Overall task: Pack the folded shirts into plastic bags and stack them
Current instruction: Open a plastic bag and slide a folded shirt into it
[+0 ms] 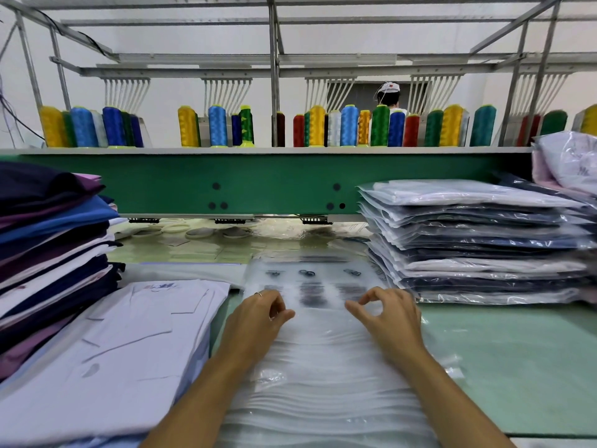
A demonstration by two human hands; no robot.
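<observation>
Garment factory: embroidery machine (274,182), thread cones (316,126), stacked bagged shirts (478,240).

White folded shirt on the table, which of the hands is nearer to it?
Left. The left hand pinches the pile of empty bags just right of the white folded shirt; the right hand pinches it farther right.

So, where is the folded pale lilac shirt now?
Head view, lower left: the folded pale lilac shirt lies between the dark shirt pile and the clear plastic bags.
</observation>
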